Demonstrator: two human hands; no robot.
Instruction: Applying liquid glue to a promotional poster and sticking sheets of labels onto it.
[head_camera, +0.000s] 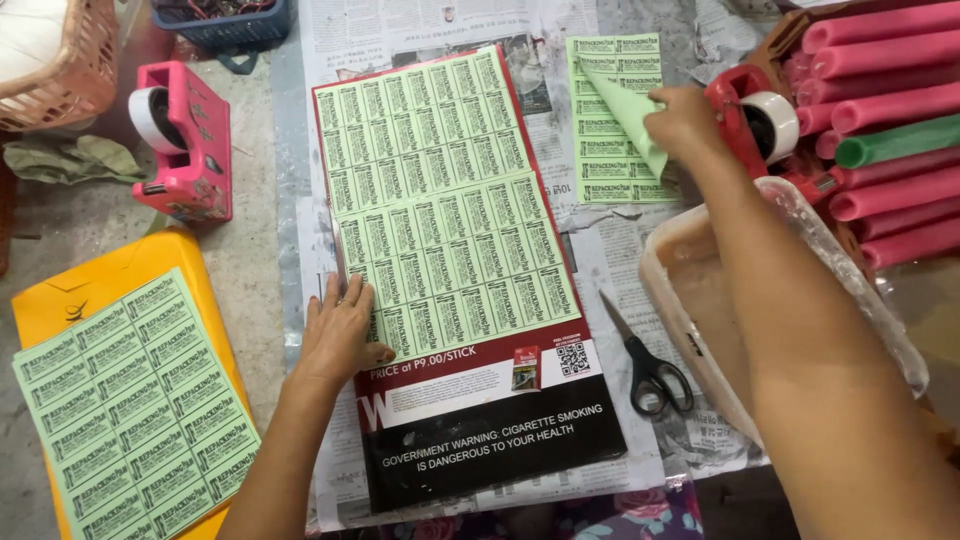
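A: Left hand (340, 335)?

B: Flat, fingers spread, pressing the lower left corner of the pale green sheet of small printed labels (445, 200), which lies on a dark red and black cardboard poster (490, 420).

A: Right hand (685, 120)?

B: Reaching far right, pinching a second green label sheet (625, 110) and lifting its corner off a small stack there, just beside the red tape dispenser (750, 120).

A: Between the hands?

B: Black-handled scissors (645, 365) on newspaper (610, 270), near the right forearm.
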